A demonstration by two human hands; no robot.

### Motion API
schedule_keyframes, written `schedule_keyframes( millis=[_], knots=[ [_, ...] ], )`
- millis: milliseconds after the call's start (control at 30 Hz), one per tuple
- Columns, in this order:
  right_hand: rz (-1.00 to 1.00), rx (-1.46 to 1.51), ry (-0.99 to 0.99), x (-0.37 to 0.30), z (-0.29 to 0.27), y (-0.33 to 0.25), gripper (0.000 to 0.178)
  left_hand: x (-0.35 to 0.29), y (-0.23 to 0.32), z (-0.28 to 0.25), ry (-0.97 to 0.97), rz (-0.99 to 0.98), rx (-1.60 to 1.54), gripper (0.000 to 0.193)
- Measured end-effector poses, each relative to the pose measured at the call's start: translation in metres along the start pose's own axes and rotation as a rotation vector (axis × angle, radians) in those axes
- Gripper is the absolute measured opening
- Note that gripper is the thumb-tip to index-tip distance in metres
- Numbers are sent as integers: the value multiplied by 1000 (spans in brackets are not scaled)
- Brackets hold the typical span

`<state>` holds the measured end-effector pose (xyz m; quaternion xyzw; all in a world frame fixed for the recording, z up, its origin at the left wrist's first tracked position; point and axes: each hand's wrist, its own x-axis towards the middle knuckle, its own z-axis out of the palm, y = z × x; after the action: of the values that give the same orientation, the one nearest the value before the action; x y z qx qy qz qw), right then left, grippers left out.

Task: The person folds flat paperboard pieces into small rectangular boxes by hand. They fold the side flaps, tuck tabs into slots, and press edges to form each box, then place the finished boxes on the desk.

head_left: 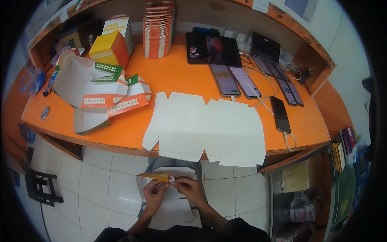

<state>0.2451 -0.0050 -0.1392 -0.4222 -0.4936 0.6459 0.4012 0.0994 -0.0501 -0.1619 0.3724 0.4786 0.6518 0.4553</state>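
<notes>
Over my lap I hold a cardboard box blank [177,201], white on the inside, with a yellow-orange printed flap [155,176] raised. My left hand [155,192] is closed on the flap, its fingers pinching near the corner. Closed too, my right hand [190,192] pinches a small white tab at the same corner. The fingertips of both hands nearly meet there. On the orange desk [127,135] just beyond, flat white box blanks [205,125] lie stacked, their front edge overhanging the desk.
Partly folded boxes [98,90] lie at left, near a yellow box [109,48]. A tall stack of folded cartons [158,32] stands behind. At right are a tablet [211,48], several phones [280,113] and charging cables. A black stool [42,187] stands on the floor, with shelves [298,197] at right.
</notes>
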Motion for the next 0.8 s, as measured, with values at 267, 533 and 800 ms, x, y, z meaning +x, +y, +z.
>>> schedule_keyframes(
  millis=[267,533,800],
  knots=[
    [-94,-2,-9,-4,3,5,15,7,10,1,-13,79,49,11],
    [113,161,41,-4,-4,-4,15,6,14,6,-45,91,164,9],
    [63,72,23,0,2,-12,15,8,11,8,15,79,96,8]
  ],
)
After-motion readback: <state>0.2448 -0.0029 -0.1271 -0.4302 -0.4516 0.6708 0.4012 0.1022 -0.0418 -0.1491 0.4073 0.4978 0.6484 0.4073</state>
